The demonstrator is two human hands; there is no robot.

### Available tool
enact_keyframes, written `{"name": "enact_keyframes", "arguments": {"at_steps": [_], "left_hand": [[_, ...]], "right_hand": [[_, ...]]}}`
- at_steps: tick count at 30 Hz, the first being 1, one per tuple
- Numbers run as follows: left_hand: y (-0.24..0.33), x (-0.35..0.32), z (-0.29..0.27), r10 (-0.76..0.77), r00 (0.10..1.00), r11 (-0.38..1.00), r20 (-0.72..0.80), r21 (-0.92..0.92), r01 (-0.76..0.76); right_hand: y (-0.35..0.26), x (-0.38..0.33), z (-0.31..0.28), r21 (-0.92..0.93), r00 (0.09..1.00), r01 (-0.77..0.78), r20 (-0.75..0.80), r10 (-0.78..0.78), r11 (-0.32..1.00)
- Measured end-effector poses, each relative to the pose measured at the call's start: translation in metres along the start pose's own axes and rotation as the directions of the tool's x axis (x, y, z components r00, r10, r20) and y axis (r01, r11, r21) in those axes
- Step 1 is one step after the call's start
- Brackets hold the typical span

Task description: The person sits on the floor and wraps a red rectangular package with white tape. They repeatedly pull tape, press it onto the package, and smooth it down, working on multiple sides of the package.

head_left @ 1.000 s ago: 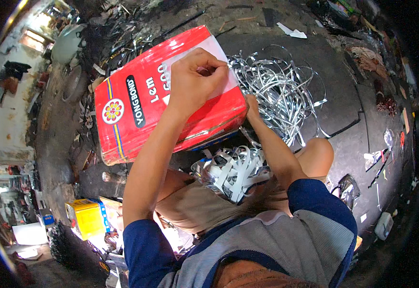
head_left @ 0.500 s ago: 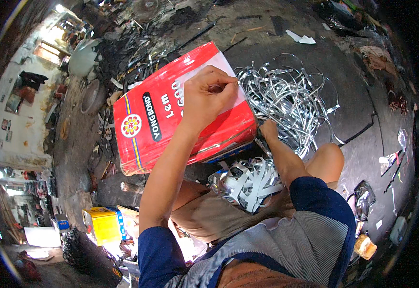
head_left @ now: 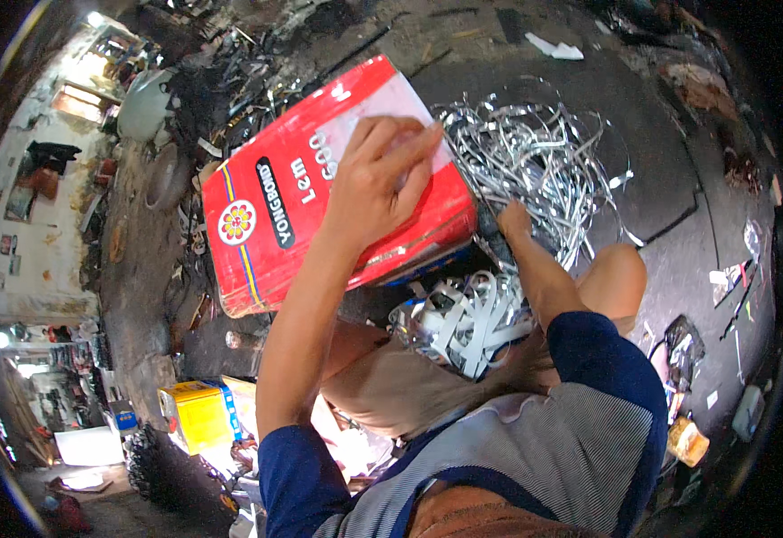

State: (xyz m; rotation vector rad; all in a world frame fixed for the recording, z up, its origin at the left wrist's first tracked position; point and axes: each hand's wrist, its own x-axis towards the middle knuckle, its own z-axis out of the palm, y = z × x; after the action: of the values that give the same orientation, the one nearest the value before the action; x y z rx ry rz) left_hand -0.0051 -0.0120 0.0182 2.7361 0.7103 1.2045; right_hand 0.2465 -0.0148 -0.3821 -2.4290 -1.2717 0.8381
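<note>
A red carton (head_left: 320, 238) with a pale panel lies tilted in front of me. My left hand (head_left: 380, 175) is over the pale panel by its right edge, fingers bent and thumb apart from the index finger, with nothing visible between them. To the carton's right, my right hand (head_left: 512, 221) reaches down beside its side and the tangle of shiny silver strips (head_left: 539, 170). The fingertips of that hand are hidden, so its grip does not show. A second heap of wider white and silver strips (head_left: 472, 318) rests by my lap.
On the lower left stands a yellow box (head_left: 198, 417) with a blue edge. Dark scraps (head_left: 257, 99) litter the floor beyond the carton. A white scrap (head_left: 554, 47) lies at the far side, and a black plastic bag (head_left: 683, 345) at the right.
My left hand has gone from a pinch at the carton's right edge to parted fingers slightly further left. My right hand has shifted slightly right and nearer.
</note>
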Motion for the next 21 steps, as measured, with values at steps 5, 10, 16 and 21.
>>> {"name": "enact_keyframes", "arguments": {"at_steps": [5, 10, 16, 21], "left_hand": [[-0.010, -0.010, 0.007, 0.068, 0.996, 0.984, -0.050, 0.168, -0.058], [0.005, 0.009, 0.022, 0.024, 0.999, 1.000, -0.033, 0.001, -0.024], [0.012, -0.006, 0.006, -0.057, 0.998, 0.997, -0.009, 0.059, 0.057], [-0.004, -0.019, 0.003, -0.005, 0.998, 0.995, -0.061, 0.094, 0.011]], "right_hand": [[0.022, -0.012, 0.032, 0.211, 0.967, -0.194, -0.126, 0.223, 0.958], [0.075, 0.064, -0.008, 0.668, 0.802, -0.081, 0.484, 0.349, -0.740], [0.003, -0.013, -0.018, 0.496, 0.940, -0.342, 0.173, 0.295, 0.798], [-0.022, -0.138, 0.011, -0.167, 0.832, 0.301, 0.527, -0.173, 0.939]]}}
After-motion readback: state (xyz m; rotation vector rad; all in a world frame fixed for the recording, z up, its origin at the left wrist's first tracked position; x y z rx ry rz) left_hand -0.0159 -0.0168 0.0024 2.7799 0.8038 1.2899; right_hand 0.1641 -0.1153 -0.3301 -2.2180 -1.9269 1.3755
